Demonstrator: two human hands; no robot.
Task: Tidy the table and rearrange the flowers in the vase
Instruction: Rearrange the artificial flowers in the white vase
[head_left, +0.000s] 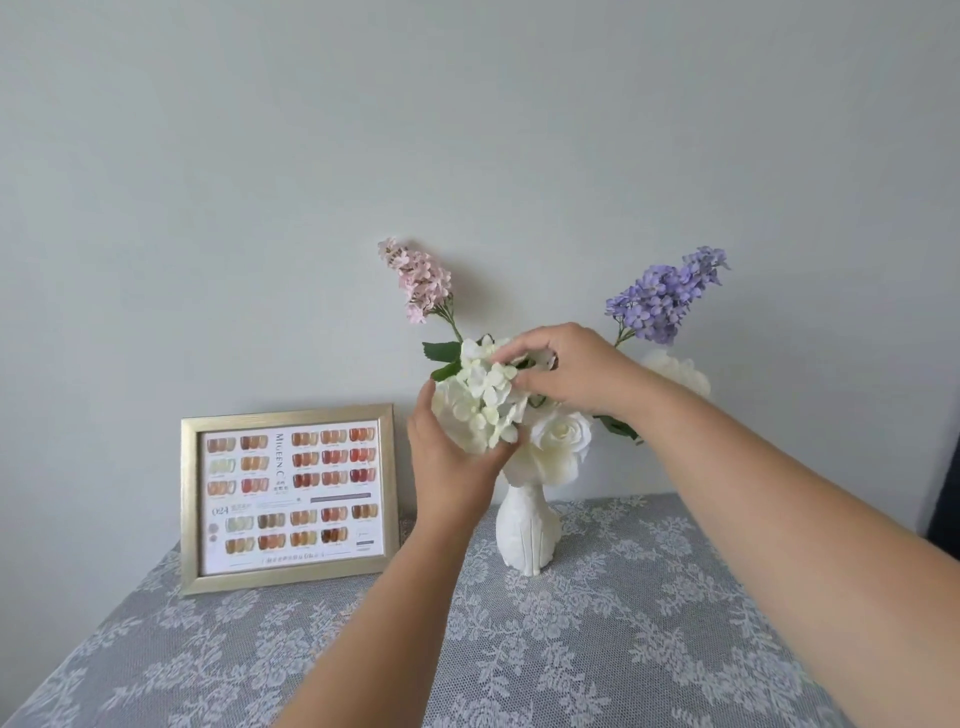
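Observation:
A white ribbed vase (525, 530) stands near the back of the table (597, 649). It holds a white hydrangea cluster (485, 397), a white rose (558, 441), a pink flower spike (418, 280) leaning left and a purple flower spike (662, 296) leaning right. Another white bloom (680, 371) shows behind my right forearm. My left hand (452, 457) cups the hydrangea from below and the left, fingers curled around it. My right hand (566, 366) comes over the top, its fingertips pinching petals of the same cluster.
A gold-framed colour chart (288, 499) leans against the grey wall left of the vase. A grey lace cloth with white flowers covers the table. A dark object (945, 493) sits at the right edge of view.

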